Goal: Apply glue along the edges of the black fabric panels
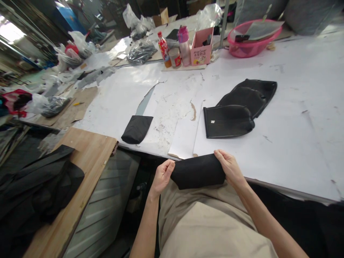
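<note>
Between my hands, close to my body at the table's front edge, a black fabric pouch [199, 172] is stretched out flat. My left hand [163, 175] pinches its upper left corner, fingers closed. At the upper right corner my right hand [228, 165] grips it between thumb and fingers. Another small black pouch [137, 129] lies on the table to the left. To the right rest several black leather-like pieces [228, 122], overlapping; the front one carries a small white label.
A white-covered table [292, 150] spreads ahead. Along its back stand a red-labelled bottle [164, 50], a pink-lidded bottle [184, 46], a pink box [201, 46] and a pink basin [252, 39]. Black fabric [40, 190] is heaped on a wooden board [88, 154] at left.
</note>
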A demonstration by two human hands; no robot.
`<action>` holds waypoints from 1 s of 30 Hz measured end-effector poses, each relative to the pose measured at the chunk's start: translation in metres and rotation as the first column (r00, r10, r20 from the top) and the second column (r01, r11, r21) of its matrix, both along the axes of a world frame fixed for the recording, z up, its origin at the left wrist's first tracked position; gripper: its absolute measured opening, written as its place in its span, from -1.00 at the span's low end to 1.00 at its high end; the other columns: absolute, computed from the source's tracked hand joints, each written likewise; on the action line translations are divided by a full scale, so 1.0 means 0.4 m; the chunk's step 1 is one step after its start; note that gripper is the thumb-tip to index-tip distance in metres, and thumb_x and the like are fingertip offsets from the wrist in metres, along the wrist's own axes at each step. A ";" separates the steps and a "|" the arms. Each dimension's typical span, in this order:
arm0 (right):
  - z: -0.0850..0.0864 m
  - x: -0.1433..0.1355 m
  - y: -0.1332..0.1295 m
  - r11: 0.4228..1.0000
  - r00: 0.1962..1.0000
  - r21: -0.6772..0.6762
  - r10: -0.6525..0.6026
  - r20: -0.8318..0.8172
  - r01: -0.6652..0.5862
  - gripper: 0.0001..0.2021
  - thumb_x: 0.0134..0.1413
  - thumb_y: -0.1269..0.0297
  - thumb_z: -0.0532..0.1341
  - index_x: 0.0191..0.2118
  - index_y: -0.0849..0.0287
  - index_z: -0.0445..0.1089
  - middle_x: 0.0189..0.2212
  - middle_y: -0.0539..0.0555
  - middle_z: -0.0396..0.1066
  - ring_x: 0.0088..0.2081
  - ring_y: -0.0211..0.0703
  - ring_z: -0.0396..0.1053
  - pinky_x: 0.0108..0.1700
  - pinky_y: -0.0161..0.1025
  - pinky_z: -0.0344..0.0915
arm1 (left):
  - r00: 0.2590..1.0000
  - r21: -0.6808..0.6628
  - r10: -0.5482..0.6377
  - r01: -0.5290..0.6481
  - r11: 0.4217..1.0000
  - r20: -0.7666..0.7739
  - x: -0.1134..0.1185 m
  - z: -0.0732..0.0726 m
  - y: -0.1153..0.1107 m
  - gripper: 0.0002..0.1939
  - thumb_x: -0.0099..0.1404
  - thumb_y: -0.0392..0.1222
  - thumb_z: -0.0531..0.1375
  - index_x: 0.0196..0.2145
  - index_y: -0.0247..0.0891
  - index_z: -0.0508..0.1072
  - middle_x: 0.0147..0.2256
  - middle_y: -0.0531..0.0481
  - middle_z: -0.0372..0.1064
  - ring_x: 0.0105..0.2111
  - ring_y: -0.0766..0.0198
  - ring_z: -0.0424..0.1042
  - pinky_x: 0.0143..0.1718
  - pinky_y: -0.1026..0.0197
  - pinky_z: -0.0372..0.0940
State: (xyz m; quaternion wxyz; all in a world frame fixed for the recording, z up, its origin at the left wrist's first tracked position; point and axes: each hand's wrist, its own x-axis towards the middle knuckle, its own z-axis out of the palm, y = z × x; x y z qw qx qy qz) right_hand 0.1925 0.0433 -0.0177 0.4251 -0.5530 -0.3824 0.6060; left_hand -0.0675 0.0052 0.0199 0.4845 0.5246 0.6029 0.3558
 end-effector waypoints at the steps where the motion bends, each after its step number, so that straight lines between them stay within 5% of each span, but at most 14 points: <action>1: 0.003 -0.004 0.002 0.999 0.998 0.045 0.019 0.065 -0.022 -0.52 0.16 -0.16 0.19 -0.53 0.10 0.11 -0.60 -0.10 -0.01 -0.53 -0.27 -0.02 -0.50 -0.28 -0.03 | 0.998 0.021 -0.036 0.037 0.999 -0.056 0.006 0.008 0.005 -0.62 0.35 0.12 0.17 -0.36 -0.29 0.46 -0.44 0.05 0.34 -0.40 0.29 0.26 -0.33 0.28 0.16; 5: 0.019 -0.030 0.001 0.967 0.949 0.213 0.073 0.308 -0.144 -0.50 0.24 -0.13 0.10 -0.56 0.10 0.04 -0.60 -0.09 -0.06 -0.52 -0.26 -0.01 -0.46 -0.26 -0.02 | 0.942 0.146 -0.164 0.213 0.966 -0.291 0.053 0.005 0.023 -0.72 0.25 0.06 0.30 -0.35 -0.23 0.51 -0.38 -0.01 0.45 -0.36 0.24 0.35 -0.28 0.26 0.15; 10: 0.025 -0.049 0.002 0.924 0.865 0.342 -0.024 0.501 -0.172 -0.52 0.30 -0.07 0.03 -0.56 0.10 0.03 -0.64 -0.10 -0.04 -0.55 -0.28 -0.02 -0.44 -0.25 -0.05 | 0.889 0.170 -0.285 0.362 0.916 -0.358 0.085 -0.032 0.036 -0.60 0.43 -0.02 0.11 -0.54 -0.25 0.32 -0.56 0.09 0.19 -0.54 0.36 0.11 -0.44 0.26 -0.03; 15: 0.015 -0.046 0.035 0.930 0.859 0.317 -0.003 0.511 -0.185 -0.51 0.28 -0.10 0.00 -0.57 0.11 0.01 -0.63 -0.11 -0.06 -0.55 -0.30 -0.05 -0.43 -0.26 -0.05 | 0.943 0.073 -0.290 0.305 0.950 -0.165 0.075 -0.039 0.052 -0.54 0.48 0.03 -0.02 -0.54 -0.24 0.14 -0.54 0.14 0.03 -0.50 0.38 0.04 -0.44 0.28 -0.03; 21: 0.001 -0.032 0.038 0.920 0.883 0.272 0.138 0.449 -0.282 -0.54 0.25 -0.11 0.01 -0.54 0.10 0.03 -0.59 -0.10 0.00 -0.51 -0.28 0.03 -0.45 -0.31 0.03 | 0.981 0.026 -0.188 0.189 0.982 -0.044 0.066 -0.055 0.049 -0.55 0.47 0.08 -0.04 -0.48 -0.24 0.21 -0.51 0.13 0.04 -0.48 0.36 0.07 -0.43 0.28 0.02; 27: -0.007 -0.046 0.005 0.945 0.895 0.215 0.139 0.424 -0.248 -0.60 0.22 -0.06 0.10 -0.50 0.11 0.12 -0.58 -0.10 0.08 -0.48 -0.27 0.06 -0.41 -0.30 0.04 | 0.929 0.056 -0.223 0.250 0.967 -0.295 0.090 -0.040 0.043 -0.66 0.39 0.13 0.12 -0.28 -0.22 0.39 -0.42 0.07 0.34 -0.41 0.30 0.30 -0.33 0.29 0.11; 30: -0.004 -0.061 -0.002 0.948 0.895 0.217 0.121 0.429 -0.232 -0.58 0.24 -0.08 0.07 -0.52 0.10 0.08 -0.60 -0.12 0.02 -0.51 -0.28 0.02 -0.43 -0.29 0.00 | 0.880 0.108 -0.191 0.262 0.959 -0.435 0.115 -0.043 0.051 -0.68 0.40 0.10 0.11 -0.35 -0.20 0.38 -0.46 0.07 0.31 -0.45 0.30 0.28 -0.35 0.27 0.06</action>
